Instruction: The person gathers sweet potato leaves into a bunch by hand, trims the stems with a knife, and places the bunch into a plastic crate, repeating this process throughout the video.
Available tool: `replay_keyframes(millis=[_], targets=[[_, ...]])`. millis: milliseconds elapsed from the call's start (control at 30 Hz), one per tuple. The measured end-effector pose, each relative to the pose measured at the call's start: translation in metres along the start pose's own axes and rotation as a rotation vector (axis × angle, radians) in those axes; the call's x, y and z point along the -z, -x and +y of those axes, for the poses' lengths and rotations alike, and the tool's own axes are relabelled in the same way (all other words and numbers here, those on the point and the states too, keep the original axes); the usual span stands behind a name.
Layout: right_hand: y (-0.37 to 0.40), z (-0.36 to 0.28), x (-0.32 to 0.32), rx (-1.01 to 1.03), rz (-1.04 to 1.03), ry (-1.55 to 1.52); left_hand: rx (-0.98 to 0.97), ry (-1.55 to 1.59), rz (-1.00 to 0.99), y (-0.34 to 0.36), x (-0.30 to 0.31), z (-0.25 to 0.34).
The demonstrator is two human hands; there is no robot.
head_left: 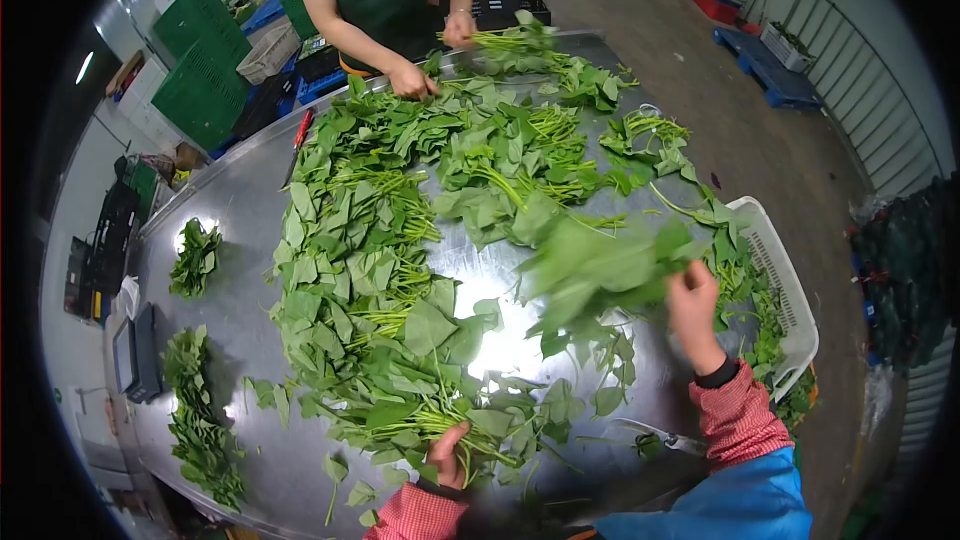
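Leafy green stems (pixel 350 270) lie in heaps over the metal table (pixel 270 440). Near the front edge, my left hand (pixel 447 455) is closed around the stem ends of a bunch of greens (pixel 410 420). At the right, my right hand (pixel 693 308) grips a leafy sprig (pixel 600 270), blurred by motion, with its leaves pointing left above the table. A knife-like tool with a pale handle (pixel 685 443) lies by my right sleeve.
Across the table, a co-worker (pixel 390 0) in a green apron handles greens. A white basket (pixel 790 290) with greens stands at the right edge. Small leaf piles (pixel 195 410) and a dark scale-like device (pixel 138 355) are at left; a red tool (pixel 303 128) lies at the back left.
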State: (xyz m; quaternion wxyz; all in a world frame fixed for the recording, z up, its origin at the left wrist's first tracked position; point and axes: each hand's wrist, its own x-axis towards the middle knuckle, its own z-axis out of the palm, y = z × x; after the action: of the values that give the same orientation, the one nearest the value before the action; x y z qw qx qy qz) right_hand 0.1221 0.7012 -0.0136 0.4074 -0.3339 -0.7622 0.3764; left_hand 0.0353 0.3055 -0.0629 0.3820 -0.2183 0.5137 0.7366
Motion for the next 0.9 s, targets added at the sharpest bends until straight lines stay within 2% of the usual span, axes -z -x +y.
replay_keyframes(millis=[67, 133, 233, 267, 333, 400, 467, 567, 667, 700, 800, 867, 900], targets=[[-0.014, 0.014, 0.01, -0.496, 0.084, -0.509, 0.018, -0.003, -0.018, -0.002, 0.006, -0.002], [-0.026, 0.027, 0.014, -0.809, 0.1, -0.699, -0.009, 0.022, -0.004, 0.002, 0.0, -0.001], [-0.02, 0.029, -0.012, -0.831, 0.089, -0.402, -0.005, 0.045, -0.012, 0.001, 0.002, 0.0], [-0.014, 0.018, -0.02, -0.687, -0.035, -0.324, 0.005, 0.052, -0.017, -0.001, 0.004, -0.001], [-0.014, 0.01, -0.051, -0.086, -0.149, -0.078, 0.003, 0.064, -0.009, 0.002, -0.001, 0.0], [-0.028, -0.042, -0.061, -0.028, -0.308, 0.224, 0.004, 0.065, -0.014, 0.001, 0.0, 0.001], [-0.054, -0.044, -0.087, 0.36, -0.177, 0.404, -0.025, 0.015, 0.004, -0.007, 0.014, -0.011], [-0.09, -0.034, -0.113, 0.532, -0.111, 0.632, -0.044, 0.024, 0.006, -0.006, 0.011, -0.008], [-0.093, -0.014, -0.13, 0.662, -0.268, 0.637, -0.062, 0.038, 0.011, -0.005, 0.012, -0.01], [-0.082, -0.035, -0.128, 0.742, -0.254, 0.599, -0.069, 0.04, 0.014, -0.006, 0.013, -0.011], [-0.041, -0.045, -0.119, 1.024, -0.486, 0.363, -0.074, 0.011, 0.026, -0.004, 0.01, -0.009], [-0.017, -0.048, -0.107, 1.116, -0.631, 0.37, -0.003, 0.075, 0.012, -0.007, 0.015, -0.009], [-0.016, -0.043, -0.106, 1.067, -0.628, 0.392, 0.031, 0.106, 0.005, -0.007, 0.016, -0.008]])
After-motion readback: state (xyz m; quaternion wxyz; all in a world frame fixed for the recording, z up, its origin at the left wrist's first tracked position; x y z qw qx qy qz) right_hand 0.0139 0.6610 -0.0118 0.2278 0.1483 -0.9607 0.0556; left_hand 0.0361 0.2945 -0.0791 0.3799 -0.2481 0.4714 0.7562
